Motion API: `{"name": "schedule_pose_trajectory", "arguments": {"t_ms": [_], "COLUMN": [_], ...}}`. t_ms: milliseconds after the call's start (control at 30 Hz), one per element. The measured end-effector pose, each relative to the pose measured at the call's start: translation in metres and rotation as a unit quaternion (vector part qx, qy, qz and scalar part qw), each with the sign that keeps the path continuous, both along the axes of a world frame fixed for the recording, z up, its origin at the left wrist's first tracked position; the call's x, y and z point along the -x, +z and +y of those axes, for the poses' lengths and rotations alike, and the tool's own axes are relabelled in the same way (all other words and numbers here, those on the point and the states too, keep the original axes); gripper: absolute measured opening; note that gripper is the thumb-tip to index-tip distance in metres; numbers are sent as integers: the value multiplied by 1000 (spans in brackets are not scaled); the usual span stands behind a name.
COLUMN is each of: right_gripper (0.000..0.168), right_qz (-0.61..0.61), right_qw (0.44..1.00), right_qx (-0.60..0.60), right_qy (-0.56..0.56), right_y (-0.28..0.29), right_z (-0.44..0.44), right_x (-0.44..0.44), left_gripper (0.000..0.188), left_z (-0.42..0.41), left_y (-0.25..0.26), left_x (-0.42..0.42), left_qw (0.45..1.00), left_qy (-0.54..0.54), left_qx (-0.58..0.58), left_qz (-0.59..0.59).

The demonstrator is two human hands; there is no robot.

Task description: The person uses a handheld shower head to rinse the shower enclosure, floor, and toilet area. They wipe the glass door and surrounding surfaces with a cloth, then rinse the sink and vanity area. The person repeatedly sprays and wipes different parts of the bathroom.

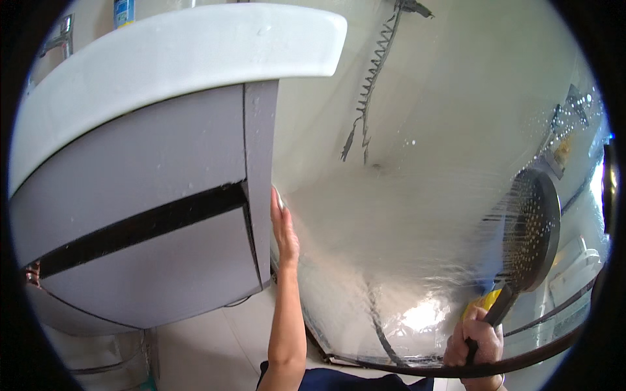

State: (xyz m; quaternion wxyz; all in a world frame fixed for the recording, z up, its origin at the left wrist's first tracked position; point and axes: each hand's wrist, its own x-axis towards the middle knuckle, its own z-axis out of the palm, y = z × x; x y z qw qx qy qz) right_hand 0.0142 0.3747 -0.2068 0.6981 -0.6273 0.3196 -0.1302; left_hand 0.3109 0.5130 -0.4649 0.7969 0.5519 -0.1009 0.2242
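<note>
In my right hand (481,337) is the handle of a black handheld shower head (530,229), its face turned left. Fine jets of water spray leftward from its nozzles, over a wet, glossy surface (391,220). My left hand (283,234) is extended along the side panel of a grey vanity cabinet (261,185). Its fingers are straight, and some of them are hidden at the panel's edge. A yellow object (489,300) shows just behind my right hand; its kind is unclear.
A white washbasin (195,49) juts out over the cabinet, with a chrome tap (63,36) at far left. Dark coiled hose shapes (376,73) show at the top. A dark curved rim (440,369) crosses near my right wrist. Pale floor tiles (205,347) lie below the cabinet.
</note>
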Motion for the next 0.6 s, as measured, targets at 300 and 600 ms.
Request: {"name": "schedule_pose_trajectory", "arguments": {"t_ms": [300,600], "right_gripper": [17,13], "right_qz": [13,2], "right_qw": [999,999], "right_qx": [-21,-18], "right_qy": [-49,-40], "right_y": [0,-6], "right_z": [1,-14], "right_x": [1,10], "left_gripper": [66,57], "left_z": [18,-74], "left_y": [-126,-213], "left_x": [-107,71], "left_qw": [973,838], "left_qy": [53,-24], "left_qx": [68,199], "left_qz": [213,508]}}
